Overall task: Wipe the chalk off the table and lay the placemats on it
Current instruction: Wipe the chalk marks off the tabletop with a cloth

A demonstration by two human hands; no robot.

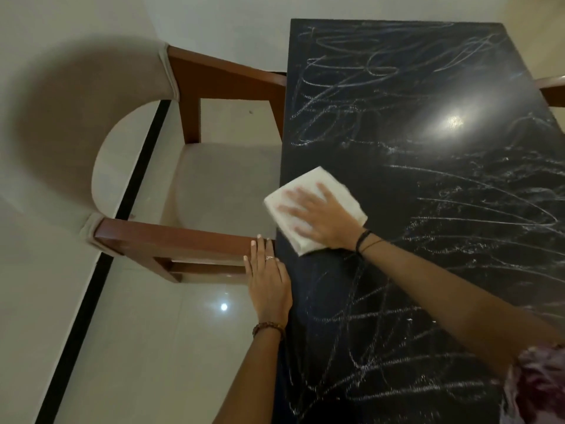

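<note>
Her right hand [321,221] presses flat-fingered on the white cloth [315,209] at the table [428,179] edge, left hand [269,280] braced just beside; pushing outward, the overhanging cloth could slip off.

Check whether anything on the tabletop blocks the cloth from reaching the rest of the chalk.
Nothing visible does. The right hand presses the white cloth flat on the black table near its left edge, and the chalk scribbles lie on open surface all round it. The left hand rests at the table's edge, beside the chair armrest.
</note>
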